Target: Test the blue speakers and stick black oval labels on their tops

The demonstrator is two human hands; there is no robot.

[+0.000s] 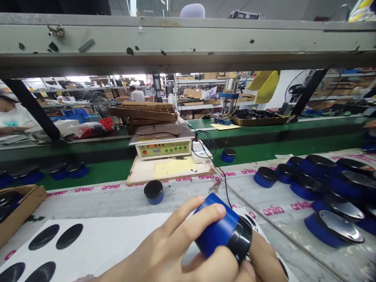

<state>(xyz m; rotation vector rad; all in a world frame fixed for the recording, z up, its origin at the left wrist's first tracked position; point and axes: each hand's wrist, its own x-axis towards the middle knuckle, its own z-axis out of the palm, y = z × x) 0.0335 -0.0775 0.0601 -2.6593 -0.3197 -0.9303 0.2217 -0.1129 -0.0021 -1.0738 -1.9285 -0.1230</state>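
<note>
My left hand (176,243) is wrapped round a blue cylinder with a glossy black end (219,227), held tilted low in the middle of the head view. Behind its black end is my right hand (266,256), partly covered by the cylinder; its fingers are mostly hidden. Under both hands lies a white sheet (117,235) bearing black ovals (69,236). A short blue piece with a black top (154,192) stands just beyond the sheet.
Many blue-and-black pieces (333,229) crowd the right side. A cardboard box (26,211) sits at the left edge. Ahead are a control unit (164,149), a power strip with cables (202,152) and a green belt (246,137). A shelf beam (188,39) crosses above.
</note>
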